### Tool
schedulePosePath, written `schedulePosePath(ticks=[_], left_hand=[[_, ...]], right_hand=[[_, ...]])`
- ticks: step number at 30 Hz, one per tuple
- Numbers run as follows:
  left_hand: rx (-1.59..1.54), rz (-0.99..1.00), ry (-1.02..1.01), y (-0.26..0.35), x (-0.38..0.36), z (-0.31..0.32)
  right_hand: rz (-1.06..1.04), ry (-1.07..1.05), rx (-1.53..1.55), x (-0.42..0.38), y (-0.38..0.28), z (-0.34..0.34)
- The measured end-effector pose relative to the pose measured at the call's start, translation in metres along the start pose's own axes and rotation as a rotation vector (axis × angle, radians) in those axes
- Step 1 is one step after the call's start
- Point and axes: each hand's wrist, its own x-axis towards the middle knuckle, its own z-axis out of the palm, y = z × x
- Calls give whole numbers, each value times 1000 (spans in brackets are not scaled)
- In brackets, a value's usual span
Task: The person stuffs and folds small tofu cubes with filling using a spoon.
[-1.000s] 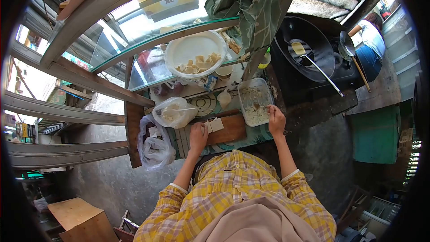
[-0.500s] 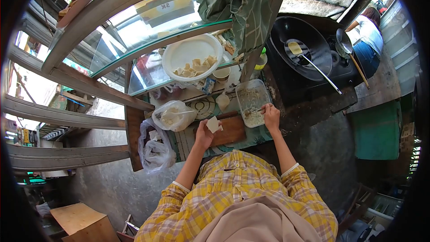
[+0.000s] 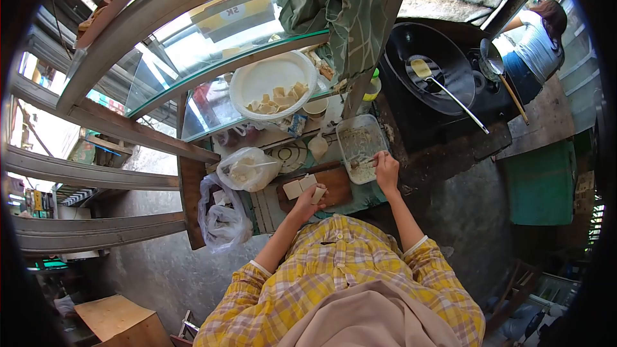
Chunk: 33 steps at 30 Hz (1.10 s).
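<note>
L hand grips a pale sq. wrapper over near edge of wooden board; other sq. wrappers lie on board's L part. R hand closed, fingers pinched at near-R rim of plastic tub; can't tell what it grips. Room betw. hands: board's R part. Tight L side: plastic bag just beside board. Wok beyond tub, R.

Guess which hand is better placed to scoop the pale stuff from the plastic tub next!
Probably the right hand: it is right at the plastic tub. The left hand is farther away, by the wooden board, holding a pale square.
</note>
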Motion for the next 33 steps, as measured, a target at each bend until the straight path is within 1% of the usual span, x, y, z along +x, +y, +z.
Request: schedulePosePath(ticks=[3, 5, 6, 8, 11, 14, 17, 20, 24, 27, 30, 33], left_hand=[[150, 50, 59, 1, 0, 9], [188, 88, 118, 2, -2, 17], [205, 104, 103, 4, -4, 17], [238, 136, 76, 7, -8, 17], [152, 67, 25, 10, -8, 17], [92, 56, 19, 10, -5, 17], [48, 35, 86, 17, -7, 24], [141, 99, 96, 17, 4, 25], [155, 166, 57, 23, 18, 34], [154, 203, 60, 28, 25, 47], [152, 234, 79, 33, 31, 59], [168, 283, 96, 34, 36, 63]], right_hand=[[256, 49, 231, 5, 18, -5], [349, 90, 346, 2, 28, -9], [396, 110, 404, -1, 30, -11], [441, 163, 473, -6, 34, -15], [487, 211, 574, -13, 34, -18], [515, 275, 678, -17, 36, -22], [556, 333, 786, -18, 44, -27], [628, 367, 903, -20, 50, -36], [707, 398, 1013, -21, 45, -50], [684, 412, 1091, -24, 41, -59], [604, 408, 1073, -26, 33, -66], [460, 343, 889, -28, 18, -70]])
